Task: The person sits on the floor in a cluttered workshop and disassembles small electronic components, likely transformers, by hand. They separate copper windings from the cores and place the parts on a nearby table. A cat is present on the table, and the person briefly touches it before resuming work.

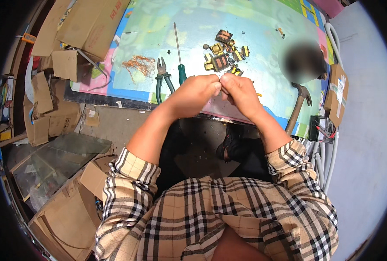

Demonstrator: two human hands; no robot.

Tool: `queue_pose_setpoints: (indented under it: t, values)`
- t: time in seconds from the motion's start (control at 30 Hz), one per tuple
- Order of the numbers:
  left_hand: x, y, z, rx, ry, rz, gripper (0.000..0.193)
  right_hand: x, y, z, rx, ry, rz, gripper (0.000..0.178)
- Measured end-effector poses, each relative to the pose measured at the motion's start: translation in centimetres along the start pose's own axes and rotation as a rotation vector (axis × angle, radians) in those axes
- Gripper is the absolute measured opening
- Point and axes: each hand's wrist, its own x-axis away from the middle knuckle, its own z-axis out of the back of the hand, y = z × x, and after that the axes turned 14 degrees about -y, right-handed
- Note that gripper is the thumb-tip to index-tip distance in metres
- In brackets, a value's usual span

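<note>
While both hands meet at the mat's near edge, the left hand [196, 93] and right hand [241, 92] pinch a small part, hidden between the fingertips; a slip could drop it off the mat [254, 26] near the pliers [163, 75].

Bright, even daylight washed the worktop [254, 26] beyond the fingers [217, 87], casting soft shadows. Edges bent and darkened toward the fisheye rim.

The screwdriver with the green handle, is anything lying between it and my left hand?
Nothing visible does. The screwdriver lies on the mat with its green handle pointing toward the left hand, which is closed against the right hand. The pliers lie beside it, further left.
</note>
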Motion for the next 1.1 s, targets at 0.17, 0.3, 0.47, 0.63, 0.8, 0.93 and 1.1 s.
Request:
queue_pose_setpoints:
  t: [0.17,0.3,0.47,0.63,0.8,0.93,1.1]
  values:
    - [0.0,1.8,-2.3,-0.774,0.092,0.027,0.010,-0.8,1.9,0.8,-0.665,-0.045,-0.211,0.035]
    - [0.1,1.8,-3.4,-0.501,0.201,0.194,0.012,-1.1,1.8,1.6,-0.232,-0.067,-0.185,0.039]
    - [0.0,-0.4,-0.3,1.150,0.115,0.079,0.038,-0.2,0.9,3.0,0.031,0.255,-0.019,0.040]
    - [0.1,-0.2,0.9,1.368,0.232,0.102,0.056,-0.7,1.7,2.7,0.145,0.296,-0.036,0.038]
    - [0.6,-1.0,1.1,1.381,0.276,0.107,0.055,-0.7,1.5,3.2,0.200,0.321,-0.024,0.036]
    - [0.9,-1.6,1.4,1.404,0.293,0.124,0.052,-0.2,1.9,3.8,0.155,0.361,-0.010,0.034]
    - [1.9,-3.6,2.8,1.337,0.704,0.421,0.036,0.3,2.0,4.9,0.176,0.430,-0.026,0.033]
